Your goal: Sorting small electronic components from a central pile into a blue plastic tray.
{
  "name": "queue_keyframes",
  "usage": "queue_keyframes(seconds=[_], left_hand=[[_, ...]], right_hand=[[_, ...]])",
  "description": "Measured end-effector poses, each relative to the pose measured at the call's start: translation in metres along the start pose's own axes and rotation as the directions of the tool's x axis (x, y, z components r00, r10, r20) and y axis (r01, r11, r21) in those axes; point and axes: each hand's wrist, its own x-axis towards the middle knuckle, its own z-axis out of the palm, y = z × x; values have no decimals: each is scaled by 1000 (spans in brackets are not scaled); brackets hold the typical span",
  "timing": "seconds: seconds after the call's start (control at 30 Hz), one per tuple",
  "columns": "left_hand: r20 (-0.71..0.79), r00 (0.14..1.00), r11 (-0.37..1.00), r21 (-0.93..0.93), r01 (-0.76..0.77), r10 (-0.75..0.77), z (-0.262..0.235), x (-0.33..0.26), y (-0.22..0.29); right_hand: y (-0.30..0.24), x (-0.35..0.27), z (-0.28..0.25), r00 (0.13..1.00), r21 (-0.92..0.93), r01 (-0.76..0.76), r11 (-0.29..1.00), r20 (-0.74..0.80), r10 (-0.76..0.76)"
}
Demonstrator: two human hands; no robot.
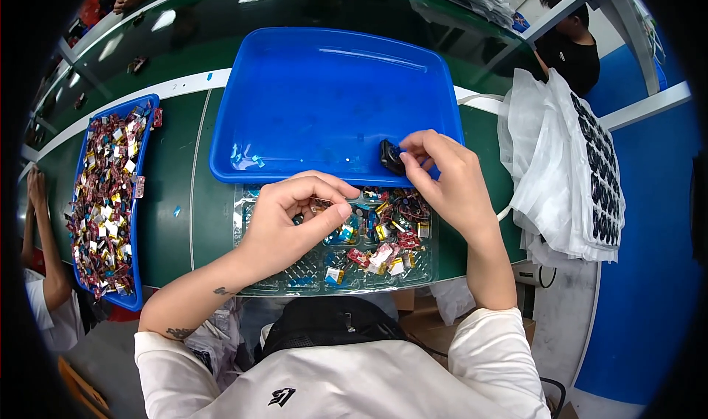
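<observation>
My right hand (451,174) pinches a small black plastic housing (389,158) between thumb and fingers, over the near right corner of a large blue tray (223,116). My left hand (295,211) is closed, thumb tip close to the bent fingers, above a clear compartmented plastic tray (295,280). Whatever it may hold is too small or hidden to make out. In the clear tray lie loose little red circuit boards (380,258) with silver-and-yellow battery cells and wires. A few bits of blue film (257,161) lie inside the blue tray.
A blue bin (137,271) heaped with similar boards and batteries stands at the left. On the right, white sheets (538,146) lie stacked with a tray of black parts (596,172). Beyond the blue tray runs a green conveyor (199,32). Other people work at the left and far right.
</observation>
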Motion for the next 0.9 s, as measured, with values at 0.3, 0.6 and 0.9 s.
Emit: queue_keyframes(seconds=[0.3, 0.6, 0.9], left_hand=[[-10, 999, 996, -80, 39, -40, -2, 4, -5], [14, 998, 989, -130, 67, -66, -3, 4, -4], [22, 996, 983, -159, 87, -85, -4, 4, -2]], right_hand=[[-2, 1, 7, 969, -179, 199, 963, 181, -167], [-5, 1, 13, 981, -336, 167, 927, 151, -122], [6, 1, 11, 985, 641, -164, 750, 60, 164]])
